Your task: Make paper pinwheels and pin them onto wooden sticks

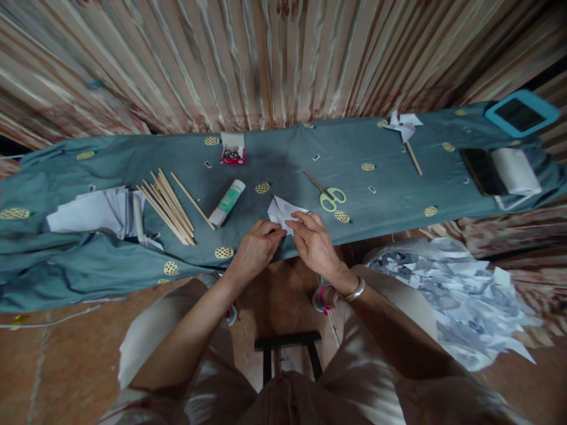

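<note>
A small white piece of folded paper (283, 209) lies at the near edge of the cloth-covered table, between my hands. My left hand (260, 243) has its fingers pinched together on the paper's lower left corner. With thumb and fingertips, my right hand (313, 239) presses on the paper's right side; its fingers are drawn together and hide part of the sheet. Just right of the paper lie scissors (328, 193) with pale green handles. To the left rests a glue stick (227, 202) with a green and white label.
Several wooden sticks (166, 206) and a stack of white paper (93, 212) lie left. An open red box (233, 154) holds small metal pieces. A paper pinwheel (403, 127), a phone (482, 171) and a blue-framed tablet (522, 114) are right. Paper scraps (456, 295) fill a bag below.
</note>
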Tool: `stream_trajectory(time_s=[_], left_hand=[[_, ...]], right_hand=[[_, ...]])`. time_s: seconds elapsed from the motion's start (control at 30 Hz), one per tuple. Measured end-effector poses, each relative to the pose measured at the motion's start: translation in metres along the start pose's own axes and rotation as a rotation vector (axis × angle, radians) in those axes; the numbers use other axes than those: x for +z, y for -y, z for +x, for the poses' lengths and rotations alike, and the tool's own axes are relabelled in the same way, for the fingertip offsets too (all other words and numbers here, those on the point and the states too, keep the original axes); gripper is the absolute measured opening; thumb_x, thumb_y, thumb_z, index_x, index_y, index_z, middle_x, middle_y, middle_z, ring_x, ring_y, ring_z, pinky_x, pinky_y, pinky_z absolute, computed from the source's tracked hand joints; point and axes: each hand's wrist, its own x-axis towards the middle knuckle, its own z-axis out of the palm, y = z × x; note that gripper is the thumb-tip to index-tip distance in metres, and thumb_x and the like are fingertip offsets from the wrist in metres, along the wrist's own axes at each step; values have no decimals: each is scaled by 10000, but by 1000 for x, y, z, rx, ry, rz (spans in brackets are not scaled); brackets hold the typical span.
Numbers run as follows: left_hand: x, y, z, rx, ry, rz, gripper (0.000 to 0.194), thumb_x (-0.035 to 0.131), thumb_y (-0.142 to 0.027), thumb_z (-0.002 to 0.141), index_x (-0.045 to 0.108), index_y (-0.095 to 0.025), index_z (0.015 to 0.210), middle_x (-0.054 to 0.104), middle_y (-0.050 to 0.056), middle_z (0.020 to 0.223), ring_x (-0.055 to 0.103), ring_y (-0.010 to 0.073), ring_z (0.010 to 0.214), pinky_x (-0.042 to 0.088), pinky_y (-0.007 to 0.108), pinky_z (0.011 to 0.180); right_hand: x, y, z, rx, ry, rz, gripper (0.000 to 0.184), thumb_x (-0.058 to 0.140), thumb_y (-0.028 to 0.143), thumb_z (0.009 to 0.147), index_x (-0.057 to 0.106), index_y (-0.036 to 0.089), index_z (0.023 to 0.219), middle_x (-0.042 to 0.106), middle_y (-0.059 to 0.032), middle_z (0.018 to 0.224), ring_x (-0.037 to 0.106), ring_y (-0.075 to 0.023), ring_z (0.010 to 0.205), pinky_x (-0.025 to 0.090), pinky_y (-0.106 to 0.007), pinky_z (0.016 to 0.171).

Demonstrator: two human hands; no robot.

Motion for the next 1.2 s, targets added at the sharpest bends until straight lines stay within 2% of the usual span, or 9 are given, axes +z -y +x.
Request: stream_trajectory(time_s=[0.17,0.37,0.63,0.9,1.03,1.2], left_hand=[[-1,0,0,-1,5,1,229,478,-176,958,679,-152,1064,666,81,1008,578,197,918,539,322,808],[-1,-2,1,-2,15,14,234,463,-172,961,680,-159,1048,663,81,1017,578,197,925,537,325,813],[2,-2,0,-2,-14,24,191,516,-161,935,673,-134,1042,658,83,979,578,205,919,543,326,797],[2,-2,-1,28,-41,98,186,511,-157,942,682,-130,1008,666,81,978,584,194,905,545,305,787],[-1,1,1,40,-31,155,195,513,-159,942,687,-134,1025,670,86,986,575,194,893,541,303,767],[-15,15,5,-1,-35,237,232,488,-126,934,714,-142,984,675,100,1011,557,225,938,524,355,820]], right_hand=[[3,1,1,-28,24,-50,415,400,73,891,688,174,1172,584,-128,1288,515,-261,1091,494,-452,970],[8,4,-1,-32,41,-116,393,386,100,913,674,177,1169,520,-143,1391,440,-307,1214,431,-516,974],[9,8,1,-66,111,-173,403,360,81,913,639,139,1198,506,-152,1429,407,-300,1273,411,-469,950],[5,2,3,-42,43,-97,421,393,86,879,624,135,1227,498,-152,1434,366,-287,1364,365,-477,1062],[1,-7,8,22,-10,-72,471,369,119,902,536,121,1341,504,-167,1428,447,-287,1322,374,-499,1085],[-4,-12,8,12,3,-66,398,389,134,907,639,113,1216,582,-168,1339,538,-287,1225,432,-475,1071]])
